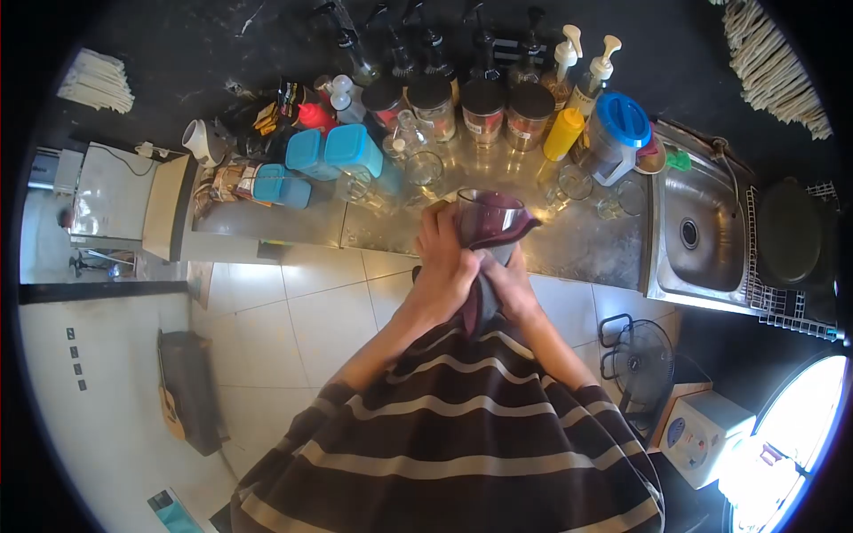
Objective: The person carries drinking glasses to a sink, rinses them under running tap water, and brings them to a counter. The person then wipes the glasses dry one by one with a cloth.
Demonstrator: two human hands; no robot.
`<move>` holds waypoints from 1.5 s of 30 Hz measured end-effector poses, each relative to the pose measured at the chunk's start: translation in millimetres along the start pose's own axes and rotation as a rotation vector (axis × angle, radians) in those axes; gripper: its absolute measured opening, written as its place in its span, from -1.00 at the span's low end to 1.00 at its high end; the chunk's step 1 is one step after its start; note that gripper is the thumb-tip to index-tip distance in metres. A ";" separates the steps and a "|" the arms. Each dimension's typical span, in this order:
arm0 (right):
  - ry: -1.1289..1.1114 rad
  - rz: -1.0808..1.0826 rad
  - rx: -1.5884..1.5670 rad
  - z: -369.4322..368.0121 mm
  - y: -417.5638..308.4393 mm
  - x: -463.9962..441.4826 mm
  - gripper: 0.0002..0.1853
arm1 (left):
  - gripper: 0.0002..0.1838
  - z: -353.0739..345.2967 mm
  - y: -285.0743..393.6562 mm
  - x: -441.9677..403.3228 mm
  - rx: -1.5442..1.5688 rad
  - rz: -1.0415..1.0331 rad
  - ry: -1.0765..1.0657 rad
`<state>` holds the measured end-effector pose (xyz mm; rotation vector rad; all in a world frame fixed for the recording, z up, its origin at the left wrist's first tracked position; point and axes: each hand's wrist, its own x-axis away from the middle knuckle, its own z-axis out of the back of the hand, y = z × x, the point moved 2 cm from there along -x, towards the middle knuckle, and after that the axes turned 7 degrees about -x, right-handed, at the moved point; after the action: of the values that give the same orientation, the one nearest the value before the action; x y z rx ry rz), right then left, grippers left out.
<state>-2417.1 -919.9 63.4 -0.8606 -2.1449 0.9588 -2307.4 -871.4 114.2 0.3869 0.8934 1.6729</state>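
Close to my body, at the counter's front edge, I hold a clear drinking glass [489,213] with a maroon cloth [514,233] around it; the cloth's lower end hangs toward my striped shirt. My left hand [447,262] is closed around the glass's left side. On the right, my right hand [508,282] grips the cloth below the glass, its fingers partly hidden. Beyond my hands, a glass mug [424,169] stands on the counter, with a glass jug [574,182] and another glass [625,201] to the right.
Along the back of the steel counter [391,226] stand lidded jars [482,114], blue-lidded containers [353,151], a yellow squeeze bottle [563,133] and a blue-lidded pitcher [613,138]. A sink [702,226] and wire rack [755,258] lie right. A fan [641,360] stands on the floor.
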 end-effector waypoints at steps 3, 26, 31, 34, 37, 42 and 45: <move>-0.087 -0.110 -0.324 5.0 4.3 0.8 -0.33 | -0.12 3.3 -19.7 2.6 -0.067 0.030 0.086; -0.292 0.036 0.723 -37.4 -20.6 -16.4 -0.33 | -0.52 -3.5 -66.7 27.2 0.305 0.090 0.166; -0.337 0.240 1.075 -39.8 -5.6 6.3 -0.35 | -0.58 -22.6 -116.4 20.4 0.767 0.266 0.145; 0.074 0.066 0.509 -50.7 15.7 -19.9 -0.39 | -0.60 -31.4 -133.7 11.5 0.587 0.142 0.160; -0.001 0.394 0.734 -48.7 32.0 -30.5 -0.35 | -0.55 -16.0 -123.4 -3.4 0.408 0.199 0.076; 0.022 0.404 0.561 -87.1 16.3 -37.8 -0.13 | -0.55 -3.2 -136.8 -3.7 0.990 0.394 0.095; 0.009 0.366 0.610 -87.1 24.8 -44.6 -0.21 | -0.55 7.5 -136.6 -9.4 1.317 0.518 -0.049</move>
<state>-2318.0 -907.2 78.2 -0.9400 -1.5538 1.6701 -2206.4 -868.3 21.5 1.6317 1.8960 1.2566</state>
